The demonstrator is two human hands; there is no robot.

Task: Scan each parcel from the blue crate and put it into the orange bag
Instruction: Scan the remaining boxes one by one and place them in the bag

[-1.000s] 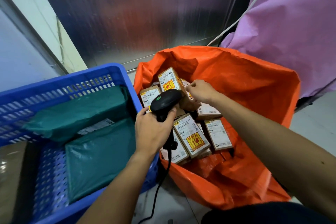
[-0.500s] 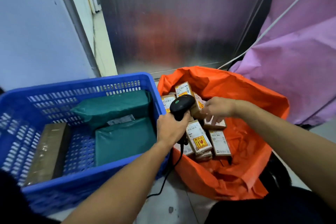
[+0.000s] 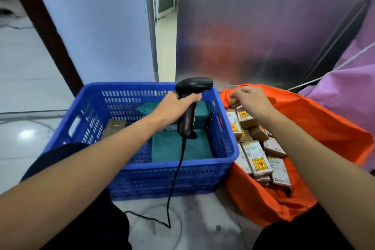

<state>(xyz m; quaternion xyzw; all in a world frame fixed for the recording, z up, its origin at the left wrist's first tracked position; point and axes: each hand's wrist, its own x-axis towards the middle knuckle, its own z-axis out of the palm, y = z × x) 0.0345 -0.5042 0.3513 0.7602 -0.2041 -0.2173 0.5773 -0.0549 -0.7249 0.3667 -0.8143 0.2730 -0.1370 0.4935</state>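
On the pale tiled floor (image 3: 203, 209), the left hand (image 3: 176, 107) grips the scanner (image 3: 193, 85) above the blue crate (image 3: 142, 165), the right hand (image 3: 249, 99) hovers empty, fingers loosely curled, over the orange bag (image 3: 324, 124), and a green parcel (image 3: 162, 150) lies flat below the left hand, to the right hand's left.

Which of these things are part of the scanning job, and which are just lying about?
Job: blue crate, green parcels and brown parcel inside it, scanner gripped by the left hand, right hand over the orange bag, labelled boxes in the bag.
Lying about: purple sheet, metal panel, shiny floor.
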